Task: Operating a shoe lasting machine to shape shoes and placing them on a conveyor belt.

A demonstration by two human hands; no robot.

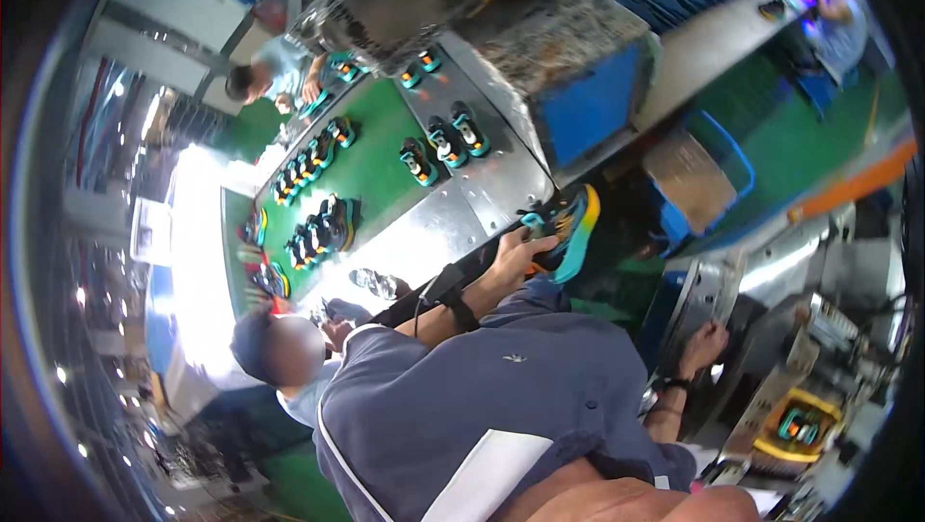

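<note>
A black sneaker (562, 233) with a teal and yellow sole is gripped in my left hand (517, 262), sole turned to the right. The fingers wrap its upper near the laces, beside the metal edge of the conveyor table. Lower right, my right hand (703, 347) is held with curled fingers next to a metal machine (705, 302). Whether anything small sits in those fingers is hidden. Below that hand, a yellow fixture (797, 426) holds a dark and teal piece that I cannot make out.
Rows of matching sneakers (321, 231) stand on the green conveyor belt (378, 122), with three more shoes (445, 141) on its metal side plate. Co-workers (279, 358) (275, 79) are at the line. A blue-framed chair (696, 180) stands to the right, past a large blue-sided machine (590, 112).
</note>
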